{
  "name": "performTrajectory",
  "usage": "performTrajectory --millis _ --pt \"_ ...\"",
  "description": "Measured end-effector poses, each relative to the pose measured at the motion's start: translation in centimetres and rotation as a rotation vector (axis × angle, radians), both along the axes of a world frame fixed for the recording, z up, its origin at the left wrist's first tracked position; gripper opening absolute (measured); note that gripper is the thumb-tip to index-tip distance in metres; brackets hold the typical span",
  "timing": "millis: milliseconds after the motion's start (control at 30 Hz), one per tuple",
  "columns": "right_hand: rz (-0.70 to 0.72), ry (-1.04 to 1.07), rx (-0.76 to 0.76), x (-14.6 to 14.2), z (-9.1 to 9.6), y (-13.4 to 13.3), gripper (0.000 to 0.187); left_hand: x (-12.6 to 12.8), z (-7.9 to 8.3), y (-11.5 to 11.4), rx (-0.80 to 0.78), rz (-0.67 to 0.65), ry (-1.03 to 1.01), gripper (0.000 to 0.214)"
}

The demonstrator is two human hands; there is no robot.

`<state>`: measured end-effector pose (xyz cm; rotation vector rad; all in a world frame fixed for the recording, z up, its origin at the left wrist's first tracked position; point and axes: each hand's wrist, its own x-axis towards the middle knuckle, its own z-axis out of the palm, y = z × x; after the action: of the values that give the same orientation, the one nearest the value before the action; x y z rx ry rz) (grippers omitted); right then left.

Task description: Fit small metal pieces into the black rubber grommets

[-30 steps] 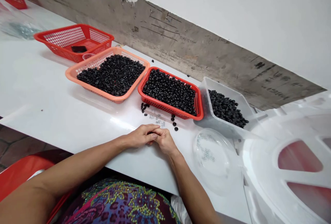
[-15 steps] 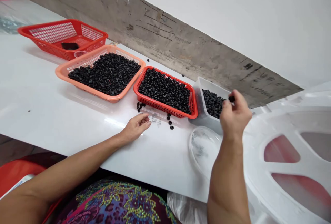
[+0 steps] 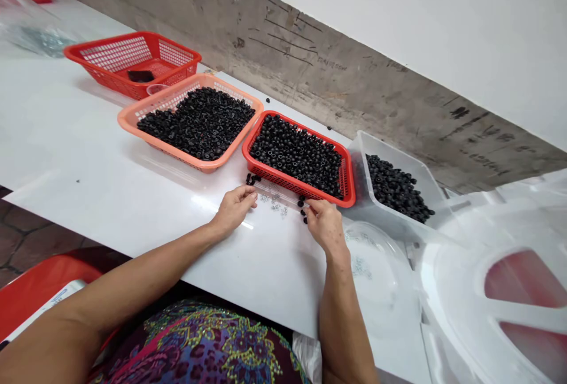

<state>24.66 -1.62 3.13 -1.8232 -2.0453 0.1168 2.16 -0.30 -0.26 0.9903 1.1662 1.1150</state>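
Clear plastic strip (image 3: 277, 194) — left hand (image 3: 234, 210), right hand (image 3: 325, 224) back from tub (image 3: 401, 172), fingers clamped on its ends

On the glossy white worktop (image 3: 66, 142), a clear bag of metal bits (image 3: 39, 41) lies far out at ten o'clock, beside an almost bare red mesh basket (image 3: 119, 56). A salmon basket (image 3: 133, 121) and red tray (image 3: 301, 184) hold heaped black rings; a clear tub (image 3: 401, 174) holds more at three o'clock. Loose rings (image 3: 253, 179) and tiny metal pieces (image 3: 275, 207) lie at six; a clear dish (image 3: 376, 266) sits at four.
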Motion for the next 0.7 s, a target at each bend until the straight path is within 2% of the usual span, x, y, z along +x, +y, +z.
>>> performTrajectory --millis 100,200,267,367,533,700 --pt "0.084 -0.054 -0.024 -0.2 -1.4 0.1 0.027 0.0 -0.2 0.1 -0.002 -0.002 -0.003 0.032" --pt "0.233 -0.067 -0.058 -0.8 -2.0 -0.3 0.034 0.2 -0.3 0.0 -0.001 -0.015 -0.004 0.03" --pt "0.26 -0.061 -0.076 -1.3 -2.2 -0.4 0.04 0.4 -0.3 0.0 -0.001 -0.027 0.002 0.029" --pt "0.206 -0.043 -0.121 -2.0 -2.6 -0.4 0.041 0.4 -0.3 -0.2 0.007 -0.045 0.019 0.03" --pt "0.119 -0.094 -0.198 -3.0 -3.4 -0.2 0.017 0.4 -0.2 -0.2 0.018 -0.064 0.041 0.027" --pt "0.046 -0.194 -0.165 -3.7 -4.2 -0.2 0.023 0.5 0.1 -0.3 0.006 -0.046 0.044 0.027"
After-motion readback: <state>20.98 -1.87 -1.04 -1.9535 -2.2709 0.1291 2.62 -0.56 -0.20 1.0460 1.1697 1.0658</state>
